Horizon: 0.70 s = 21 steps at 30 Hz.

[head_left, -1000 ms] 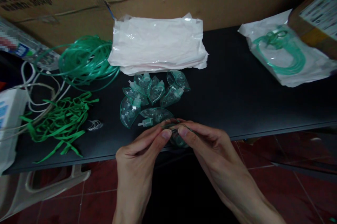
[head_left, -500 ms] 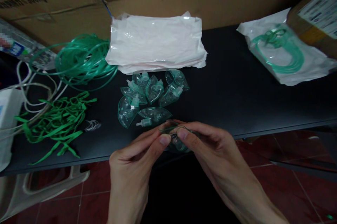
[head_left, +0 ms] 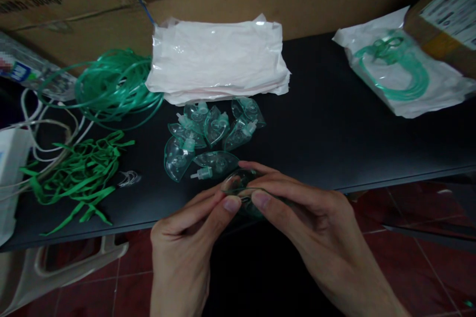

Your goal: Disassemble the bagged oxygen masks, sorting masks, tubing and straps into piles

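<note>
Between both hands, at the front edge of the table, is a clear green-tinted oxygen mask [head_left: 238, 180]. My left hand [head_left: 203, 222] pinches its near edge between thumb and fingers. From the other side my right hand [head_left: 297, 208] grips the same mask, thumb close to the left thumb. The fingers hide much of the mask, and a thin piece between the thumbs is too small to make out. Just beyond the hands lie several loose oxygen masks [head_left: 215, 160] with pale connectors, grouped on the dark table [head_left: 320, 133].
Green elastic straps [head_left: 82, 168] lie in a heap at left, beside small metal strips [head_left: 129, 178]. Behind them are coiled green tubing [head_left: 111, 84] and white cables [head_left: 33, 123]. White packets [head_left: 219, 59] are stacked at the back; a bagged mask set [head_left: 401, 74] lies right, against a carton [head_left: 449, 24].
Both hands have moved slightly toward me with the mask. My right fingers have shifted and lifted at its far side, showing more of the mask's clear shell.
</note>
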Tool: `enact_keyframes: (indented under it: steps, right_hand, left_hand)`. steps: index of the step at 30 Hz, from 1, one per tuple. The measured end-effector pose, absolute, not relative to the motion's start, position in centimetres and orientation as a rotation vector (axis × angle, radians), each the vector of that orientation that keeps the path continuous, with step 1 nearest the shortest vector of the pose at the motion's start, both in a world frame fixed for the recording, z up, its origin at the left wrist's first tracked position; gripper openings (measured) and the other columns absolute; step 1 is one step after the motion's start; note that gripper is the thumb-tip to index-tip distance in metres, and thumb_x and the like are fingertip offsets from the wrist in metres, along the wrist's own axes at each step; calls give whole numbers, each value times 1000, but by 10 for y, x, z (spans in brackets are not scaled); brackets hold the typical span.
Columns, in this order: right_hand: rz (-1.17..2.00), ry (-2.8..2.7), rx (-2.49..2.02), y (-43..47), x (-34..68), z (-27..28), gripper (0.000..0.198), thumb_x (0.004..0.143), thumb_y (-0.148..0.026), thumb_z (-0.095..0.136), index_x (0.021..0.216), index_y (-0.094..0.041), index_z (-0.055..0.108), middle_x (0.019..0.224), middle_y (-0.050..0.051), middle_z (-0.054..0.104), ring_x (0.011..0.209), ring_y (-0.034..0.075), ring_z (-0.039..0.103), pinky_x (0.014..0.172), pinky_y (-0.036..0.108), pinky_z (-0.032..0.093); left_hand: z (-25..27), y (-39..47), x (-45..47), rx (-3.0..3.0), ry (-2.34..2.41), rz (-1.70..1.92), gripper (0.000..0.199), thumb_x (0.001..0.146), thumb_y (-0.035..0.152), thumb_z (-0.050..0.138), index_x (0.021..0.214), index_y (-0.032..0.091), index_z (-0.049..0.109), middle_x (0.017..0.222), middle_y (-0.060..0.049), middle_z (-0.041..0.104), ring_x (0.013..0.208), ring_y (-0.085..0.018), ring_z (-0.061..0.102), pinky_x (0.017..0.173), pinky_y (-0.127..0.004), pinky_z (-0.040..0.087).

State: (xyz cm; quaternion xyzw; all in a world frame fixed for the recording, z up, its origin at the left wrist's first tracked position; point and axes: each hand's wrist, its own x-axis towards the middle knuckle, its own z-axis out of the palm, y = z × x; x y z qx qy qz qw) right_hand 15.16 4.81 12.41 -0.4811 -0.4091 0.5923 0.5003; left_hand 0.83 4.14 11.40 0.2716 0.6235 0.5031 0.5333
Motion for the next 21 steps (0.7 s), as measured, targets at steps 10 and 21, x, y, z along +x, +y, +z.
enact_keyframes:
  steps: [10,21]
  right_hand:
    - [1359,-1015,-1252,46,156,123,22,94,-21,72,98,-37,85,110,-6,84,128,20,68,103,26,59]
    - [1094,-1123,-1374,39,145,125,27,91,-16,76,98,-41,85,120,-12,78,102,19,81,98,27,63]
  left_hand:
    - [112,44,8,613,1531,1255,18,64,15,92,73,29,86,85,0,86,83,-21,83,78,-22,67]
    - [112,42,3,673,1509,1208,12,73,20,90,81,28,87,94,-1,87,88,-19,83,82,-16,64]
